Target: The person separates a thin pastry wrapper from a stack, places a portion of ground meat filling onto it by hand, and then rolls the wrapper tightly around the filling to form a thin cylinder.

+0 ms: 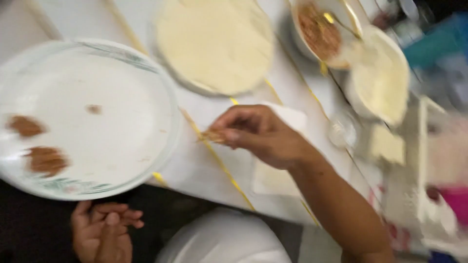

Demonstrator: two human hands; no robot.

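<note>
Right hand [263,136] reaching in from the lower right across the white tablecloth [204,165], thumb and fingertips pressed together and pinching a small brownish bit of food [213,136] just above the cloth, beside one of its yellow stripes. Hovering over the corner of a flat white card or napkin [278,180] lying under the wrist. Left hand [105,231] resting low at the bottom edge, below the table line, fingers loosely curled and holding nothing that shows.

Sitting just left of the pinched bit: a large glass plate [97,146], mostly bare, carrying two brown mounds of filling [46,160] near its left rim and a small smear further up. Lying beyond the right hand: a round pale dough sheet [214,44], flat and unfilled. Standing further right: a bowl of brown minced filling [319,31] with a golden utensil in it, touching or just overlapping a second pale dough round [382,73]. Blurring into smears at the far right: pink and teal items, too soft to name.

Risking a drop: the bit being tiny and gripped only at the fingertips, so crumbling or slipping onto the cloth and staining it seems likely. Also risking a knock: the forearm crossing close to the small clear object beside the card, so a careless sweep could tip it.
</note>
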